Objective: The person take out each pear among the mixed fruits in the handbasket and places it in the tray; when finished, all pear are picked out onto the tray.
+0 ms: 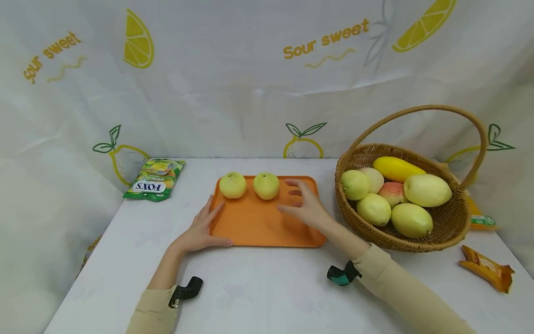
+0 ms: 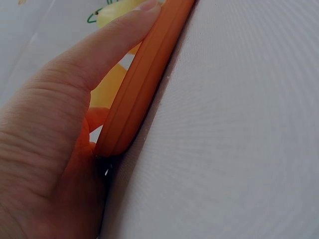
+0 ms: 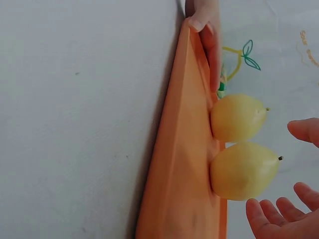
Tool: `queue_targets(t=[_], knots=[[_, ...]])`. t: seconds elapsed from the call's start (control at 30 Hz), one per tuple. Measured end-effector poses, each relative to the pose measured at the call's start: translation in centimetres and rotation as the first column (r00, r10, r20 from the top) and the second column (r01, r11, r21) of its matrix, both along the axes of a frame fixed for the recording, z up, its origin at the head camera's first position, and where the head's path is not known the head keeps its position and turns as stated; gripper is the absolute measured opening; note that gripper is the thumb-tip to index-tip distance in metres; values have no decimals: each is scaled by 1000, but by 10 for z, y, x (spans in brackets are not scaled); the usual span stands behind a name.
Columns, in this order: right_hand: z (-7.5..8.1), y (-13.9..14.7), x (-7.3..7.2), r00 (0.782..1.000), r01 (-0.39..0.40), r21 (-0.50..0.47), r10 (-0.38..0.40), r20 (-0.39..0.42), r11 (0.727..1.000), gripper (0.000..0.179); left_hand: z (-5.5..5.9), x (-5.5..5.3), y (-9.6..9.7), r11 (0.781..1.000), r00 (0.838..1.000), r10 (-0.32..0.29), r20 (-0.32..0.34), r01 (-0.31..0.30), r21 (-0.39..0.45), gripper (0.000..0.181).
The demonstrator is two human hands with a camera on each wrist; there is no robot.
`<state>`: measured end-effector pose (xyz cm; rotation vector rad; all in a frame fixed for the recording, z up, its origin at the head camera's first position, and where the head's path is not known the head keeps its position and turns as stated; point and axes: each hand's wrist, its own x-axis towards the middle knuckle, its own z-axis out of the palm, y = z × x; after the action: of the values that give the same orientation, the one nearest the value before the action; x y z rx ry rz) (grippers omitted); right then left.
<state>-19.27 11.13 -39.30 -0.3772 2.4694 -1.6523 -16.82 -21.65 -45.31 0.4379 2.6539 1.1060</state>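
Note:
Two pale yellow pears (image 1: pixel 232 185) with short dark stems stand side by side on an orange tray (image 1: pixel 267 227), near its far edge. At the tray's front left corner rests my left hand (image 1: pixel 203 232), its fingers spread along the left side and its thumb on the front rim. In the left wrist view, the thumb (image 2: pixel 114 42) lies along the tray's orange rim (image 2: pixel 142 89). My right hand (image 1: pixel 306 204) hovers over the tray's right part with fingers spread, just right of the right-hand pear (image 1: pixel 266 186). Nothing is in its grasp.
A wicker basket (image 1: pixel 346 208) with a tall handle stands right of the tray, holding several fruits and a long yellow one (image 1: pixel 398 169). A green snack bag (image 1: pixel 155 179) lies at the back left. An orange wrapper (image 1: pixel 487 269) lies at the right edge, in front of the basket.

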Motion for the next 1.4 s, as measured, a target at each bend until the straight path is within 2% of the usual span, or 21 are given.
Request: queue_targets(t=[0.33,0.6,0.8,0.9,1.0,1.07,1.17,1.3,1.4], knots=[[33,24,21,996,-80,-19,81,23,997,74,0,1,-2,1000,1000,12,4,-12,0,113],[53,43,31,994,-110,-12,110,7,994,72,1,1,-3,1000,1000,13,6,-13,-8,113],[67,63,38,990,-136,-37,135,-28,990,63,1,2,-2,1000,1000,10,4,-10,-5,113],[73,74,39,989,-133,5,133,-70,991,57,2,2,-1,1000,1000,10,6,-10,-4,113],[80,88,39,980,-103,117,121,-160,988,51,2,2,0,1000,1000,7,5,-7,-5,113],[86,100,39,973,-74,208,116,-198,975,48,2,2,0,1000,1000,3,1,-3,-4,113],[97,117,37,970,-46,327,120,-212,944,47,3,1,0,1000,1000,-2,-4,2,-3,113],[107,134,31,970,-105,429,187,-154,897,51,2,1,1,1000,1000,2,0,-2,-3,113],[111,142,22,963,-157,512,246,-110,844,55,1,2,1,1000,1000,4,7,-4,-6,112]])
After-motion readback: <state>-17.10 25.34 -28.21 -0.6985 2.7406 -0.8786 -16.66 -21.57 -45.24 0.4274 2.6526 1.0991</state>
